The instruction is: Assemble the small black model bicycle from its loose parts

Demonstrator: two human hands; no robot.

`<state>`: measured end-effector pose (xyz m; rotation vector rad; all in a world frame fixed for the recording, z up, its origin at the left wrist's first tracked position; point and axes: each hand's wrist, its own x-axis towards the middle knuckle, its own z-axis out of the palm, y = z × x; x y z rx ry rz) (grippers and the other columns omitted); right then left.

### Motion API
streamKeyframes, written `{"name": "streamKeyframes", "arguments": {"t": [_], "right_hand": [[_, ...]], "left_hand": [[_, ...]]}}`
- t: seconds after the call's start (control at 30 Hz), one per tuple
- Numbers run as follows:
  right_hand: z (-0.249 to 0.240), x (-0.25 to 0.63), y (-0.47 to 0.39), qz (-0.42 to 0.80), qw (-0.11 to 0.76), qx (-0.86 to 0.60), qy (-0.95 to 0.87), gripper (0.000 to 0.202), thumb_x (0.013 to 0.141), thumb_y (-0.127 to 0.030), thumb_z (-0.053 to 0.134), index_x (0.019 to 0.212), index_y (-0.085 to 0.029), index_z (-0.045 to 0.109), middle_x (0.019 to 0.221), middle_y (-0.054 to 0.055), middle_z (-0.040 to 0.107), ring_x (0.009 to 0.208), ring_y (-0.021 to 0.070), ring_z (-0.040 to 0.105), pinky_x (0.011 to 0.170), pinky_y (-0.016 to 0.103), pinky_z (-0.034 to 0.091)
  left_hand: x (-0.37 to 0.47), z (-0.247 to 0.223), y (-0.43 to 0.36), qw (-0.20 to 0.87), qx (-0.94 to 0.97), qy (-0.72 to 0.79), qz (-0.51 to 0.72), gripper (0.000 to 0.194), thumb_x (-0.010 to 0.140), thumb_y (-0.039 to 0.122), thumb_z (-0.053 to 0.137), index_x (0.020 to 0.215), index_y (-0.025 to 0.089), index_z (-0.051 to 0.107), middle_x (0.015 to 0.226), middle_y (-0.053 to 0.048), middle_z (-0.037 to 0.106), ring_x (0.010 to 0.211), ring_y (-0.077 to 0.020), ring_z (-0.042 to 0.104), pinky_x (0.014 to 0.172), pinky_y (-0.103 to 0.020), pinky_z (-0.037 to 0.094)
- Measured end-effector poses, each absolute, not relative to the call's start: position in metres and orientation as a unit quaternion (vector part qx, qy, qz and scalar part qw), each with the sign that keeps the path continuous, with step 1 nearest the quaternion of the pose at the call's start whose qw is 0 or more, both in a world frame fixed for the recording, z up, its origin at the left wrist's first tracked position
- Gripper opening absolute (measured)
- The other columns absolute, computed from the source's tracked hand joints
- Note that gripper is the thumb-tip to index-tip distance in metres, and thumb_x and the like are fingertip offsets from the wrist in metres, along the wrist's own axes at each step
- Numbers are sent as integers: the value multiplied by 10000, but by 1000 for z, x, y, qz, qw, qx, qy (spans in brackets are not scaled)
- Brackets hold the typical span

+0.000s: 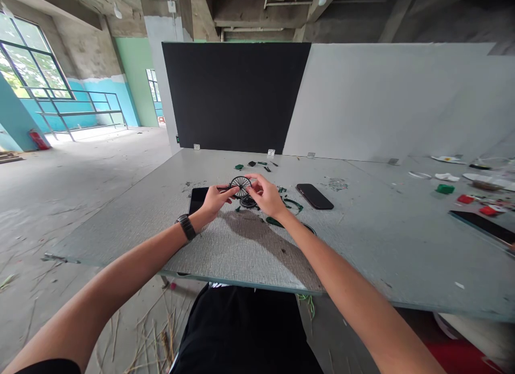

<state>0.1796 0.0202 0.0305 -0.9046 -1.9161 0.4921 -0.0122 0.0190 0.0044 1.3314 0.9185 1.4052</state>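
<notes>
A small black spoked wheel [240, 187] is held up above the table between my two hands. My left hand [217, 198] pinches its left edge, and my right hand [262, 193] has its fingers closed on the right side. Just below it lies a second black wheel [248, 202]. Small dark green and black parts [293, 205] are scattered to the right of my hands, partly behind my right forearm. Farther back lie a green piece [238, 167] and several small black bits.
A dark phone [315, 196] lies right of my hands, and a black flat object [198, 200] sits behind my left hand. Red parts [465, 199], a green block [445, 189] and another phone [485, 227] are at the far right. A black panel [237, 97] stands behind the table [382, 245].
</notes>
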Motion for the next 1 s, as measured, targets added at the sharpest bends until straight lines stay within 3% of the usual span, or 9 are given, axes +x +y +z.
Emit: {"name": "streamKeyframes", "arguments": {"t": [1.0], "right_hand": [[29,179,24,227,475,-368,-766,301,901,-329,604,1180,-216,617,745,-7,563,663,164,529,619,295,458]], "left_hand": [[-13,3,20,492,547,365,570,397,705,435,862,903,101,782,849,-91,741,641,-109,585,607,-256,483]]}}
